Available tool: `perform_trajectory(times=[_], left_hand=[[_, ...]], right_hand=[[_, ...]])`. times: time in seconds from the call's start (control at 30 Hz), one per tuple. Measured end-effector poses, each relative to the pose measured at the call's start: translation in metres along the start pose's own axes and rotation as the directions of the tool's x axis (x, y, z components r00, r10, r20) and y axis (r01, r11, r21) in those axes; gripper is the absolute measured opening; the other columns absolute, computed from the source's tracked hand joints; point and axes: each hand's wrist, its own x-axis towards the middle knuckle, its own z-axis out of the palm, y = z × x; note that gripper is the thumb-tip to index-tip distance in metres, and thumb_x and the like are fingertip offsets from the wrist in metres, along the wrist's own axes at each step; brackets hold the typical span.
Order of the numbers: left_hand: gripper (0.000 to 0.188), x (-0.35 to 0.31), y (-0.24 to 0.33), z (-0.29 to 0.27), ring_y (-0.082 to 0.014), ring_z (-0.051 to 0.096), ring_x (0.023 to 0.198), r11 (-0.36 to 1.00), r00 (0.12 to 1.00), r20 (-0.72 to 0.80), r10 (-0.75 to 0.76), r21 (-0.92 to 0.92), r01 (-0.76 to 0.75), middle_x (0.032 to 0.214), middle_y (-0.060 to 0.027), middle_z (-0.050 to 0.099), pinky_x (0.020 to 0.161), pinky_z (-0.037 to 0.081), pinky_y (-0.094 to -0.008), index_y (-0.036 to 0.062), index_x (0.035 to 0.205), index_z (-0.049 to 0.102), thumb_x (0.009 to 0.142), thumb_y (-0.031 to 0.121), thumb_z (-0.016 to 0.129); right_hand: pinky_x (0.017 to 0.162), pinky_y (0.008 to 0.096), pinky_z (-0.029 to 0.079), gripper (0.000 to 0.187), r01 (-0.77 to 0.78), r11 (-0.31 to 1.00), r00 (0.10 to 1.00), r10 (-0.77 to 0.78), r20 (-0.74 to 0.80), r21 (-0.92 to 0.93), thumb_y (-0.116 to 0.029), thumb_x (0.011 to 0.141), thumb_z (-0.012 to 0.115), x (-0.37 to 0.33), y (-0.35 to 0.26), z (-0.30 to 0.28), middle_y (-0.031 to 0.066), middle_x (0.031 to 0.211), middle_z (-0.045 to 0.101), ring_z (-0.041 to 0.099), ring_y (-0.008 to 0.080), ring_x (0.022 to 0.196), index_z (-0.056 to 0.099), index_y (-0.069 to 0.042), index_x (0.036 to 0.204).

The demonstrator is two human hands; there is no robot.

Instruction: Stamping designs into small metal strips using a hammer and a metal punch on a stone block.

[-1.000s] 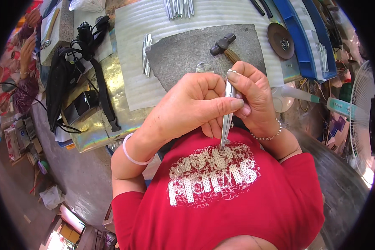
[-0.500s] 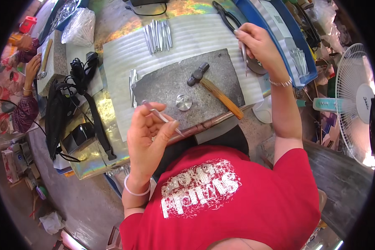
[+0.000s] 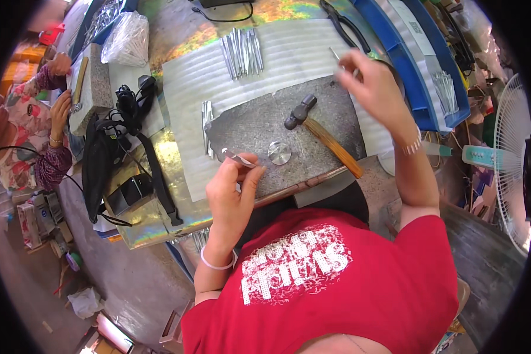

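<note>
My left hand [image 3: 233,187] pinches a slim, pointed silver metal strip [image 3: 238,159] between thumb and fingers, over the near left edge of a dark stone slab [image 3: 248,127]. On the slab, just right of that hand, lies a round shiny metal disc [image 3: 279,153]. A hammer [image 3: 330,144] with a wooden handle rests at the disc's right, its head pointing away from me. My right hand [image 3: 373,88] is raised past the slab's far right corner. Its fingers are closed on a thin metal rod [image 3: 334,54] whose tip sticks out to the upper left.
Silver strips [image 3: 242,53] lie bundled on white foam sheeting [image 3: 186,82], several more [image 3: 207,130] beside the slab. Black-handled pliers [image 3: 347,26] lie near a blue tray [image 3: 416,82]. A black bag [image 3: 106,153] sits left; a co-worker's hand [image 3: 60,109] is beyond. A fan [image 3: 513,159] stands right.
The view has shifted, so the bench appears farther right. My right hand has turned, and its rod now points up-left instead of down. The strip in my left hand lies flatter, nearer the slab.
</note>
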Motion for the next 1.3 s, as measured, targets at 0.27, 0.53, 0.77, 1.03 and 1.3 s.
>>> perform_trajectory(times=[0.27,0.53,0.77,1.03,1.3], left_hand=[[0.013,0.012,0.014,0.012,-0.0110,0.063,0.077,0.806,0.974,0.105,-0.199,-0.547,0.224,0.091,-0.0095,0.065,0.068,0.052,-0.0223,-0.0017,0.101,0.051,0.090,-0.001,0.057],[0.010,0.010,0.011,0.022,-0.0138,0.063,0.074,0.918,0.991,0.064,-0.115,-0.375,0.130,0.094,-0.0135,0.064,0.069,0.051,-0.0230,-0.0004,0.101,0.049,0.092,0.003,0.055],[0.009,0.012,0.012,0.022,-0.0146,0.063,0.073,0.962,0.997,0.057,-0.057,-0.264,0.071,0.092,-0.0133,0.064,0.068,0.051,-0.0238,-0.0011,0.100,0.047,0.093,0.003,0.052],[0.008,0.015,0.013,0.019,-0.0158,0.064,0.071,0.983,0.997,0.073,0.003,-0.182,0.010,0.091,-0.0142,0.064,0.067,0.052,-0.0251,-0.0008,0.099,0.046,0.094,0.003,0.050],[0.007,0.013,0.014,0.020,-0.0157,0.065,0.072,0.961,0.996,0.076,-0.054,-0.265,0.073,0.091,-0.0136,0.064,0.067,0.053,-0.0251,-0.0007,0.099,0.048,0.094,0.002,0.050]], right_hand=[[0.081,0.0398,0.044,0.046,0.104,0.967,0.987,-0.071,0.145,-0.234,-0.005,0.071,0.063,-0.088,-0.055,0.014,0.0157,0.101,0.051,0.052,0.0330,0.094,0.048,0.000,0.114],[0.070,0.0421,0.048,0.038,-0.023,0.988,0.984,0.049,0.171,-0.150,-0.003,0.074,0.058,-0.089,-0.062,0.016,0.0155,0.093,0.048,0.057,0.0324,0.084,0.045,0.001,0.110],[0.071,0.0426,0.049,0.036,-0.043,0.978,0.993,0.019,0.119,0.204,0.001,0.078,0.053,-0.094,-0.051,0.016,0.0189,0.099,0.051,0.058,0.0372,0.085,0.044,0.000,0.113],[0.072,0.0350,0.050,0.031,-0.177,0.842,0.978,0.094,0.186,0.509,0.003,0.079,0.056,-0.096,-0.060,0.011,0.0185,0.092,0.059,0.063,0.0309,0.083,0.048,0.001,0.109],[0.069,0.0329,0.049,0.029,-0.246,0.805,0.965,0.149,0.217,0.540,0.001,0.080,0.058,-0.095,-0.067,0.007,0.0167,0.088,0.061,0.064,0.0268,0.077,0.050,0.000,0.108]])
